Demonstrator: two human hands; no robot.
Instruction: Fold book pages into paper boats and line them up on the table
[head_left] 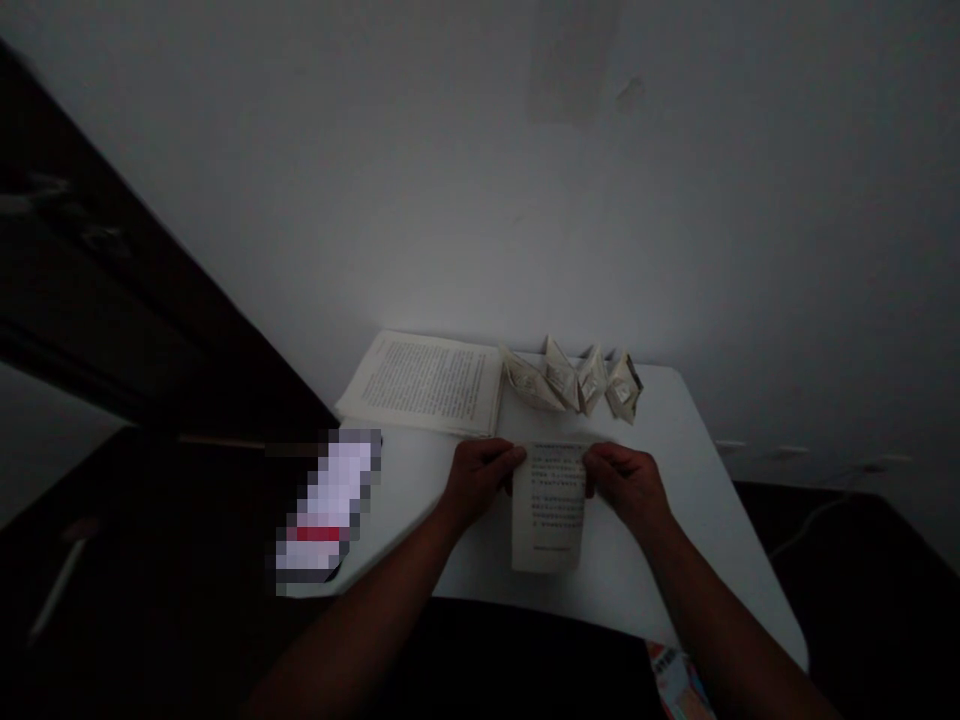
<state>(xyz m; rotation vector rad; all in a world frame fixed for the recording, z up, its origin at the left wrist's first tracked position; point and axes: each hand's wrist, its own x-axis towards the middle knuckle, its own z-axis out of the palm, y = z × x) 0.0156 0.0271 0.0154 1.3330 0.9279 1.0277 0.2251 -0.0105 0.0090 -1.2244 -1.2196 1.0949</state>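
Observation:
A printed sheet of paper [555, 510] hangs between my two hands over the white table, its lower end toward me. My left hand [484, 475] pinches its upper left edge, thumb and fingers pressed together. At the upper right edge, my right hand [626, 480] grips it the same way. Whether the sheet is folded double I cannot tell. Just beyond my hands stand several folded paper boats [561, 378] in a row, made of printed pages. Left of them lies a stack of printed pages [427, 380].
The white table [720, 540] has rounded corners and meets a pale wall [420, 200]. A blurred-out, phone-like screen [330, 510] lies at its left edge. A dark door [97, 250] is at the left. Sockets and a cable [810, 515] show at the right.

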